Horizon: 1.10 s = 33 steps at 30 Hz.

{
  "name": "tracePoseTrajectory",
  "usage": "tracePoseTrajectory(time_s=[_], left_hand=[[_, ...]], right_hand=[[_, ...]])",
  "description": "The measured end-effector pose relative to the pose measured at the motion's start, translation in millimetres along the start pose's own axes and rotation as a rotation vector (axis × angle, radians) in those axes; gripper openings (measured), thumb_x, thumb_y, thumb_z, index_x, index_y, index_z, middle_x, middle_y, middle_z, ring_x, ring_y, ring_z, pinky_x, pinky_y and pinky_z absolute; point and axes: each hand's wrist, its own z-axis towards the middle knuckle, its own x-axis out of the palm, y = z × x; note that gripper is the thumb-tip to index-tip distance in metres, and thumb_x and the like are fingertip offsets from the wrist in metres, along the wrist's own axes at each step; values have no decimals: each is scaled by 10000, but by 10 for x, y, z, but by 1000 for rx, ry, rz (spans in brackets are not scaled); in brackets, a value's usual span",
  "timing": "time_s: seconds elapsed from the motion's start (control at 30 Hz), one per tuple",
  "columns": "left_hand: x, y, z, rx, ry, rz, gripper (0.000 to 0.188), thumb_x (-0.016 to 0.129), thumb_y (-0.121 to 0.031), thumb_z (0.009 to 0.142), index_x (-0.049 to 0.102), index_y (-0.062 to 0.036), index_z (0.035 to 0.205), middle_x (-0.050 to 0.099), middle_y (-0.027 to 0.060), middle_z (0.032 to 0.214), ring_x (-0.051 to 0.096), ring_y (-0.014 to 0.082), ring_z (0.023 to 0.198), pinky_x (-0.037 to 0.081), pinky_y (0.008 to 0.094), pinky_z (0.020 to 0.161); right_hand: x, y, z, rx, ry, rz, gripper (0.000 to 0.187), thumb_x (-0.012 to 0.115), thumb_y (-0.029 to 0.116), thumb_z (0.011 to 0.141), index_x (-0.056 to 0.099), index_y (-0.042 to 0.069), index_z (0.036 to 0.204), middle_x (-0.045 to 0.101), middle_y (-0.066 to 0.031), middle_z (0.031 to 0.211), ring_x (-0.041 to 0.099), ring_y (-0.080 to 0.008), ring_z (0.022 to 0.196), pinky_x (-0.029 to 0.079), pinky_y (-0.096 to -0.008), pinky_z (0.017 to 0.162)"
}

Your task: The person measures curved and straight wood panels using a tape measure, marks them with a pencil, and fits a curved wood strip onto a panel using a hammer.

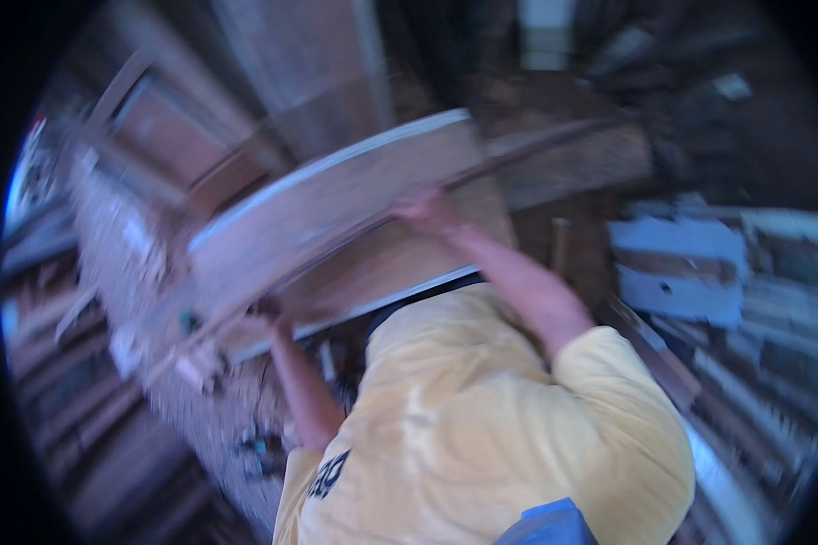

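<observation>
A long, narrow wooden board (509,156) runs slantwise from the lower left to the upper right, blurred by motion. My right hand (432,211) is closed over its edge near the middle. Farther down its length, my left hand (268,313) grips the same board, though its fingers are smeared. Below the board lies a wide wooden panel (382,268) with white edges, close in front of my body. The board crosses over this panel and hides part of it.
Wooden frames (168,136) and a tall panel (304,73) stand beyond, at the upper left. Stacked timber (91,400) fills the left side. At the right are a pale blue sheet (686,241) and several wood strips (736,391). Offcuts (200,363) lie near the board's left end.
</observation>
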Motion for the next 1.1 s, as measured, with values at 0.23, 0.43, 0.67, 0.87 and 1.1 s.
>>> tracePoseTrajectory(time_s=[0.23, 0.43, 0.67, 0.87, 1.1], left_hand=[[1114, -154, -115, -224, -291, 169, 724, 486, -559, 1008, 366, 29, 1412, 571, 270, 1256, 665, 425, 1011, 620, 512, 851], [1020, -132, 110, -350, -278, 263, 727, 479, -546, 1011, 357, 44, 1418, 515, 297, 1317, 646, 437, 1072, 606, 536, 912], [278, -310, 242, -300, -167, 287, 627, 421, -529, 1044, 409, -38, 1435, 528, 196, 1379, 588, 387, 1183, 546, 505, 978], [918, -55, 378, -263, -365, 569, 515, 441, -520, 1042, 499, -92, 1324, 602, 112, 1227, 602, 295, 1100, 561, 490, 881], [1504, -432, 146, -386, -415, 688, 318, 550, -252, 1005, 571, -60, 1258, 663, 122, 1161, 679, 293, 1036, 612, 477, 883]], right_hand=[[-89, -123, -65, 131, 121, -169, 125, 698, 283, 814, 665, 167, 846, 657, -6, 869, 648, -215, 981, 442, -463, 998], [-683, -361, -282, 378, -217, -108, 244, 655, 346, 906, 667, 149, 1049, 656, -83, 1043, 590, -278, 1093, 372, -546, 1067], [-2584, -2624, -2654, 1123, -155, -605, 275, 615, 218, 916, 611, 1, 1084, 622, -222, 1106, 580, -393, 1053, 449, -521, 949], [-4020, -4566, -5965, 1607, 252, -525, 393, 605, 176, 915, 580, -86, 1207, 663, -250, 1142, 634, -410, 1042, 503, -506, 931], [-3805, -5380, -6546, 1761, 373, -632, 386, 629, 196, 910, 592, -68, 1189, 686, -244, 1136, 664, -389, 1025, 523, -474, 903]])
